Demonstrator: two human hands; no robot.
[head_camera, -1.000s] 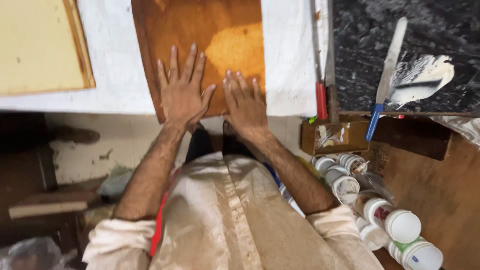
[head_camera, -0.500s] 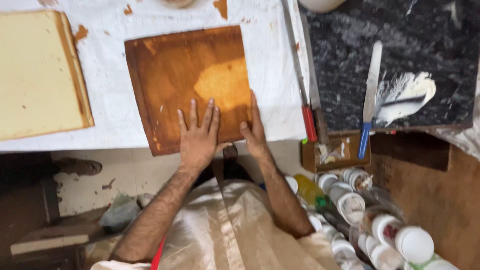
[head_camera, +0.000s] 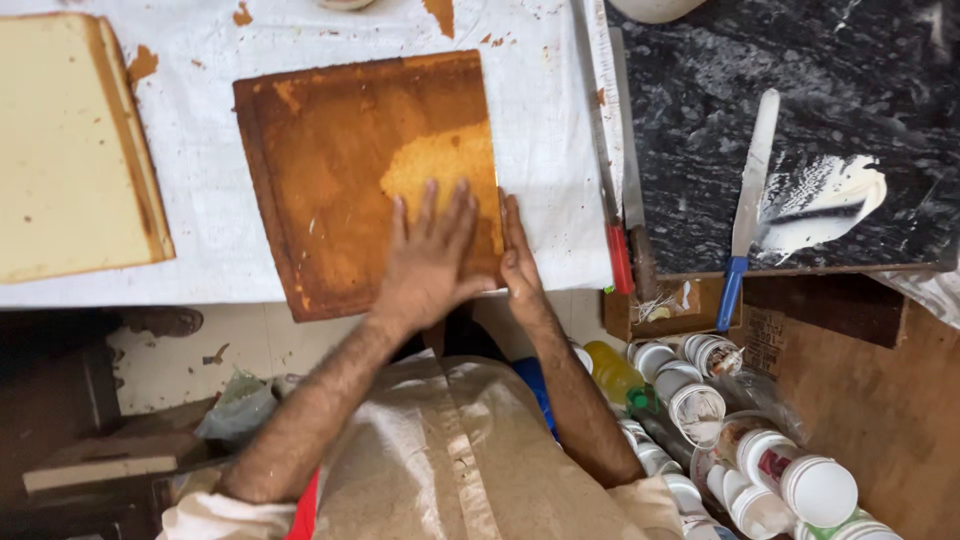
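A square brown sponge cake slab (head_camera: 340, 170) lies on white paper (head_camera: 540, 130), with a paler torn patch near its right side. My left hand (head_camera: 430, 255) rests flat on the slab's lower right part, fingers spread. My right hand (head_camera: 520, 255) presses edge-on against the slab's right side, at the near corner. A second, pale yellow cake slab (head_camera: 65, 150) lies on the paper at the far left, apart from both hands.
A dark stone slab (head_camera: 800, 90) at the right carries a blue-handled palette knife (head_camera: 748, 205) and a smear of white cream (head_camera: 830, 205). A red-handled knife (head_camera: 612, 215) lies along the paper's right edge. Several white-lidded jars (head_camera: 760, 460) stand below right.
The view has shifted so the brown slab sits lower and whole in frame. Both hands slid toward the slab's lower right corner, and the right hand moved off its top to its side edge.
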